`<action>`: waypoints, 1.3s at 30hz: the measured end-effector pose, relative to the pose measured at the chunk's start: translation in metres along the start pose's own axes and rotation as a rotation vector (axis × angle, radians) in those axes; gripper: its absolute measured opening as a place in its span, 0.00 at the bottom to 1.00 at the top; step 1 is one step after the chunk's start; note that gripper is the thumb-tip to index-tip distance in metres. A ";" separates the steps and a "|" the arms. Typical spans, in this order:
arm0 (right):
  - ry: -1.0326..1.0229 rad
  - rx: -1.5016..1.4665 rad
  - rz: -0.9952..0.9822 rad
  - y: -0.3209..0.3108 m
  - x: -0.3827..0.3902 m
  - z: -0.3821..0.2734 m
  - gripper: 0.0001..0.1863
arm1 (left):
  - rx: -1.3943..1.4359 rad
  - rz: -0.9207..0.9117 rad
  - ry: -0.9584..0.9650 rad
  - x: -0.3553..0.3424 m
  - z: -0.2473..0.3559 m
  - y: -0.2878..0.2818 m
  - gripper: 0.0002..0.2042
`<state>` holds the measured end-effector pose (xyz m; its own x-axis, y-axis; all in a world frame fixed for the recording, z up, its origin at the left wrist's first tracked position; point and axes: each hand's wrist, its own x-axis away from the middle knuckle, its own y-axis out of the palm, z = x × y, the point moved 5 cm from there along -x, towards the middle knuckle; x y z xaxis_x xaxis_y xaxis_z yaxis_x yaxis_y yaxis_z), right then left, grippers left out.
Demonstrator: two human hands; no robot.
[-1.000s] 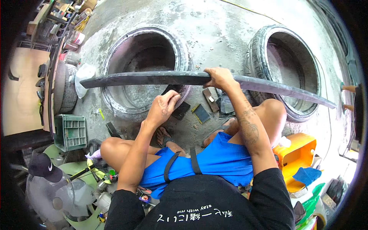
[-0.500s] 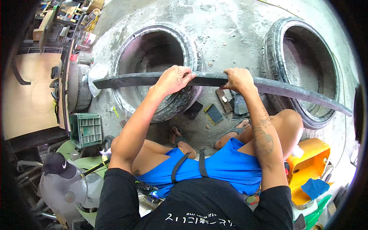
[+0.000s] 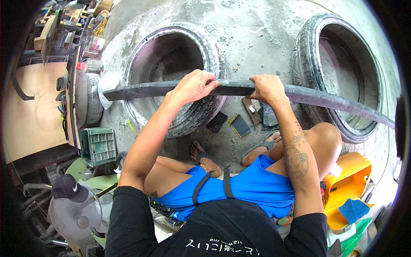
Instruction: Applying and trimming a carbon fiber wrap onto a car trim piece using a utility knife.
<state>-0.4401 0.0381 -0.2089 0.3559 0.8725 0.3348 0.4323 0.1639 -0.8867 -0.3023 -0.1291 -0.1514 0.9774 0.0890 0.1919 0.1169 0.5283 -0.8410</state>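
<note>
A long, dark, slightly curved flat bar (image 3: 317, 98) spans the view above two large tyres. My left hand (image 3: 195, 88) grips it near the middle, thumb and fingertips pinched on it. My right hand (image 3: 265, 88) is wrapped over the same bar a little farther right, thumb on its near side. The left tyre (image 3: 141, 51) lies beneath the bar's left half; the right tyre (image 3: 306, 51) is under its right half, tilted. Small dark pads (image 3: 239, 126) and a brown block (image 3: 250, 109) lie on the floor below my right hand. The bar's far right end reaches the dark image rim.
At left stand a plywood board (image 3: 34, 111), cluttered shelving (image 3: 64, 34) and a green crate (image 3: 97, 145). A fan (image 3: 77, 218) with a black cap (image 3: 68, 188) is at lower left. An orange container (image 3: 342, 197) with a blue cloth (image 3: 355, 210) sits by my right knee.
My left hand has risen from below the bar onto it and now grips it. The view has shifted, so bar and tyres appear farther right than a second ago.
</note>
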 end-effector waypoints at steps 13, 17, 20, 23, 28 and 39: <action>0.019 0.012 -0.019 0.000 0.000 0.001 0.34 | -0.023 -0.025 0.012 -0.006 0.010 -0.002 0.13; 0.024 0.008 -0.032 0.000 0.000 0.001 0.35 | 0.044 -0.010 0.027 -0.006 0.010 -0.003 0.12; 0.020 -0.008 -0.009 0.002 -0.001 0.003 0.35 | 0.019 -0.019 0.016 -0.007 0.007 -0.001 0.12; 0.008 -0.001 -0.014 0.003 -0.002 0.002 0.35 | -0.056 0.033 0.060 -0.004 0.001 0.003 0.12; 0.024 -0.007 -0.018 0.003 -0.001 0.004 0.36 | -0.156 0.049 0.053 -0.008 0.017 0.000 0.12; 0.028 -0.007 -0.014 0.005 -0.001 0.004 0.36 | -0.275 -0.130 -0.102 -0.040 0.024 -0.003 0.11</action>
<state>-0.4418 0.0400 -0.2149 0.3731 0.8568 0.3560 0.4431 0.1726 -0.8797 -0.3460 -0.1142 -0.1449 0.9301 0.1277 0.3444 0.2962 0.2941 -0.9087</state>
